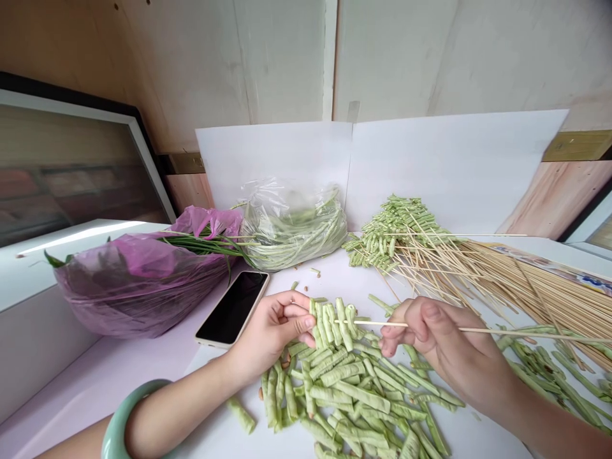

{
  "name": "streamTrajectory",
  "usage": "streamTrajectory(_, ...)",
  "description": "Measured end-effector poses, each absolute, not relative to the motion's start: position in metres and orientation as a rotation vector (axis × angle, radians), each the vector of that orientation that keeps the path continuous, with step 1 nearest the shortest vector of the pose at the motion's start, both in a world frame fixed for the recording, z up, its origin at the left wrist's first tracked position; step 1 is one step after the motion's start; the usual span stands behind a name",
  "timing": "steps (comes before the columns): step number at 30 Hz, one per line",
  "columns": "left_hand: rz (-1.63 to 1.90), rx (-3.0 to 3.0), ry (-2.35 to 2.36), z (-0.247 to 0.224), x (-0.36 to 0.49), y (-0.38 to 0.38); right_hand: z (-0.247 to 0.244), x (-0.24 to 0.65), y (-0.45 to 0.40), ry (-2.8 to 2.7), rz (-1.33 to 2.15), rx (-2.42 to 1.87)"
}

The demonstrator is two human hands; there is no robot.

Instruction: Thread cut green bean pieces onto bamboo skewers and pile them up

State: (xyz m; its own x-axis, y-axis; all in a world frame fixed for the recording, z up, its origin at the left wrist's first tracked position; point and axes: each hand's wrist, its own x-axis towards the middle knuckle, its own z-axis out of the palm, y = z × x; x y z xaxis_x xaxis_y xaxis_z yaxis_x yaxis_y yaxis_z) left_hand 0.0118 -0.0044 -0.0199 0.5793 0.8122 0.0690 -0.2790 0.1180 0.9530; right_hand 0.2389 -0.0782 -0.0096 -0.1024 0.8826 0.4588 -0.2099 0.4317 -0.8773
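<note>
Pale wooden wall (191,64) at 12 o'clock, white boards (444,172) propped against it; black-framed glass panel (71,166) at 10 o'clock; white counter (48,357) at 9 o'clock

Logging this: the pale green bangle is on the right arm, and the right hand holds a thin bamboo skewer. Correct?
No: the head view shows the pale green bangle on the left arm. The right hand does hold the thin bamboo skewer.

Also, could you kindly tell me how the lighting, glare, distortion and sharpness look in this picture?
In the head view, the light is soft, with a bright glare streak on the white ledge and sheen on the clear plastic bag; the wide lens skews the dark-framed glass panel; the left hand, right hand, bamboo skewer and threaded bean pieces look fairly sharp.
</note>
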Motion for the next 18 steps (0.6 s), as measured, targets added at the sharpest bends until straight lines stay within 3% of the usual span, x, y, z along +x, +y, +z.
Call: streamTrajectory(18, 0.800, 1.241, 0.554, -0.0204, 0.0145, -0.0078, -0.0190, 0.2378, -0.0716, -1.193, 1.159, -0.696)
